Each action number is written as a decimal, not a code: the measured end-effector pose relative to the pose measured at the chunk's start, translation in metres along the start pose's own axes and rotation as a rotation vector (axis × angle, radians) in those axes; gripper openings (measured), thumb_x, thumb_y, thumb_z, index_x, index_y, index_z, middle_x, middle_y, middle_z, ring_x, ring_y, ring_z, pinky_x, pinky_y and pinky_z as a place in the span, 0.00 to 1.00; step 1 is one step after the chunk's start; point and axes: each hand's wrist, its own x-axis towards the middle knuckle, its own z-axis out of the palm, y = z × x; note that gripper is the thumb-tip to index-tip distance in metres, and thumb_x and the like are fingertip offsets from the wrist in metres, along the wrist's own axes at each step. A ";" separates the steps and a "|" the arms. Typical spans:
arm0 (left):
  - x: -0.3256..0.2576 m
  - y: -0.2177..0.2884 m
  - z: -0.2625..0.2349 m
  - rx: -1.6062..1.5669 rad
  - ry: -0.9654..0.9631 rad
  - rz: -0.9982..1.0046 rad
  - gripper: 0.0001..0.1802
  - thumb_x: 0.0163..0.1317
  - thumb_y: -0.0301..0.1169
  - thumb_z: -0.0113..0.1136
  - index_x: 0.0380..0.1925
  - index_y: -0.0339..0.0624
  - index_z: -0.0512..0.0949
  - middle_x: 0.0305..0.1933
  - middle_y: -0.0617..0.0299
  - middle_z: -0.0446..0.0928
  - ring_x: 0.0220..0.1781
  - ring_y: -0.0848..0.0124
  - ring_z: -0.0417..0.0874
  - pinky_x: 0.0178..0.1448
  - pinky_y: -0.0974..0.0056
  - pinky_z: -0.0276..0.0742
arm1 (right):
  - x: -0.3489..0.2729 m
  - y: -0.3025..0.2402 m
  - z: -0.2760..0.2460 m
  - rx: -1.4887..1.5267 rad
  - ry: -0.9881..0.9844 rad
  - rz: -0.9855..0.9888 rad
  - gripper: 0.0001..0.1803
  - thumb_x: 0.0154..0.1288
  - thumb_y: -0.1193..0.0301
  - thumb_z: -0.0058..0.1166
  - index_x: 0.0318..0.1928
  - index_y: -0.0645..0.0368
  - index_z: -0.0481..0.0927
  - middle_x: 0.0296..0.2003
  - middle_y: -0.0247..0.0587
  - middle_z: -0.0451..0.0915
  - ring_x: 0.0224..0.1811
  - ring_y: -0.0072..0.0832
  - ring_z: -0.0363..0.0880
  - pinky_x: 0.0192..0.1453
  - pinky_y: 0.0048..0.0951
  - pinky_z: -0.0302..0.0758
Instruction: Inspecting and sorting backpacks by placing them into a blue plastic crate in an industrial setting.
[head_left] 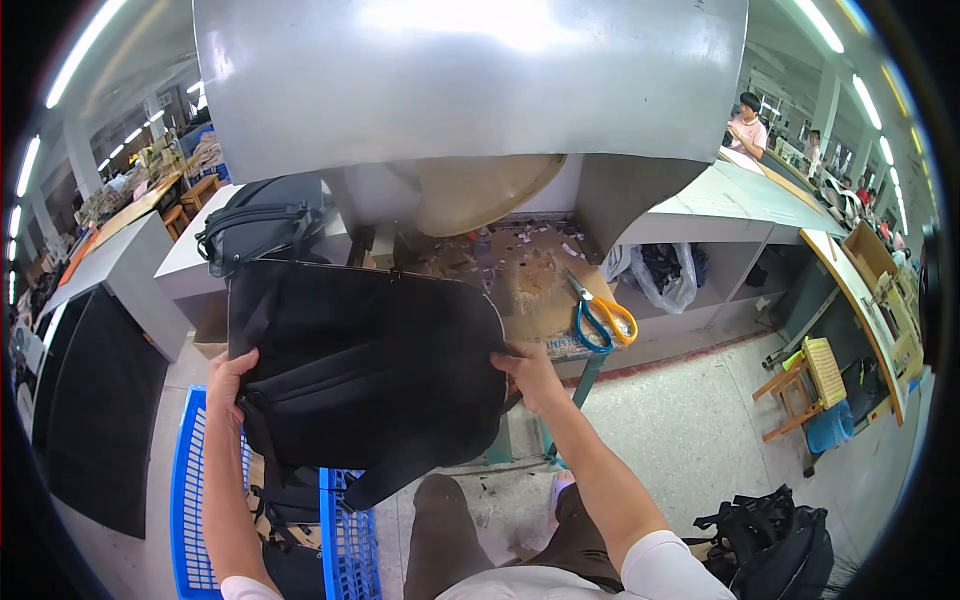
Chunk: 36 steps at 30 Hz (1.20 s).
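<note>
While the black backpack hides the near surface and part of the blue crate, both grips close on it: left hand clamps its left edge, right hand pinches its right edge. Fingertips are hidden behind fabric. Backpack hangs between the hands, above the crate; scissors lie just right.

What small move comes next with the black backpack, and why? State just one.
Probably lower the black backpack onto the cluttered work surface ahead. The left hand and right hand grip its two side edges and it hangs in the air, straps dangling over the blue crate. The scissors lie just to the right, so set it down left of them.
</note>
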 end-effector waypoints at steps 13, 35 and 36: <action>-0.015 -0.015 0.017 -0.010 -0.059 0.077 0.14 0.47 0.27 0.60 0.35 0.32 0.76 0.31 0.58 0.78 0.31 0.70 0.78 0.38 0.70 0.73 | -0.018 -0.004 -0.017 -0.055 0.081 -0.004 0.09 0.55 0.76 0.50 0.36 0.67 0.78 0.23 0.31 0.75 0.18 0.16 0.66 0.19 0.18 0.58; -0.068 -0.016 0.066 0.089 -0.350 -0.035 0.09 0.47 0.24 0.60 0.31 0.33 0.78 0.29 0.59 0.78 0.29 0.73 0.78 0.38 0.71 0.72 | -0.151 0.025 -0.076 0.010 0.112 -0.023 0.11 0.50 0.79 0.51 0.37 0.63 0.76 0.26 0.28 0.75 0.23 0.15 0.69 0.27 0.17 0.65; -0.067 -0.023 0.064 0.091 -0.338 -0.069 0.15 0.46 0.25 0.61 0.36 0.31 0.76 0.32 0.57 0.78 0.32 0.71 0.78 0.41 0.69 0.72 | -0.151 0.027 -0.078 0.004 0.131 -0.101 0.09 0.52 0.78 0.51 0.36 0.63 0.76 0.26 0.27 0.75 0.23 0.15 0.69 0.27 0.17 0.65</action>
